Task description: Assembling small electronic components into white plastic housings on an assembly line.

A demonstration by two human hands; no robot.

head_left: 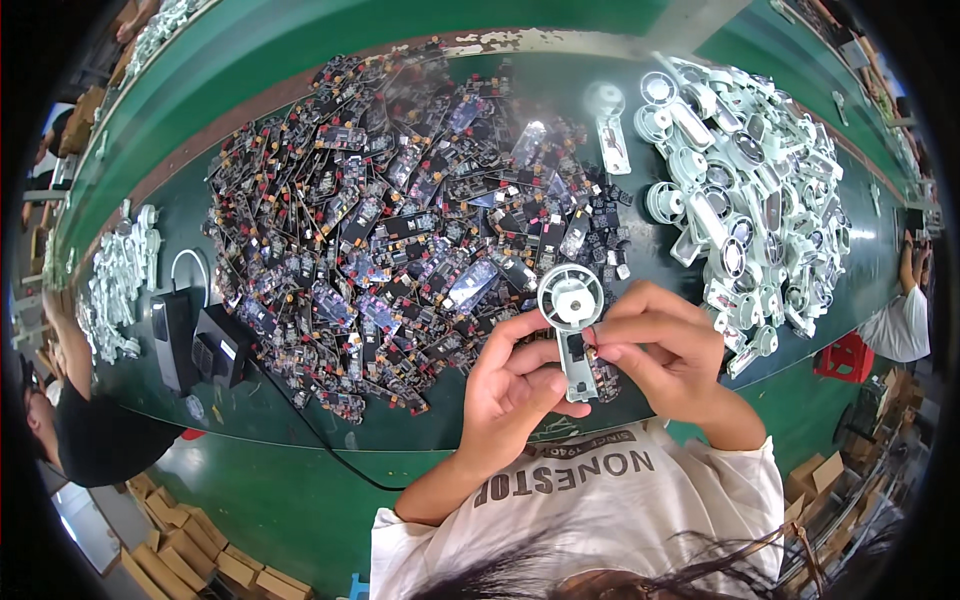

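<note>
My left hand (508,395) is closed round the handle of a pale green handheld fan housing (570,293), held upright with its round fan head away from me. The handle's open side faces up, and dark parts sit inside. My right hand (668,352) pinches at the handle's right edge, beside the neck. Its fingertips seem to hold a small circuit board (606,378) with reddish wire, mostly hidden by the fingers. Left of and beyond my hands spreads a large heap of small circuit boards (390,240) with dark batteries.
At the right lies a tall pile of pale fan housings (745,190); one single housing (612,135) lies apart beyond the boards. Black boxy devices (218,345) with a cable stand at the left, near another housing pile (120,275). People work at both sides.
</note>
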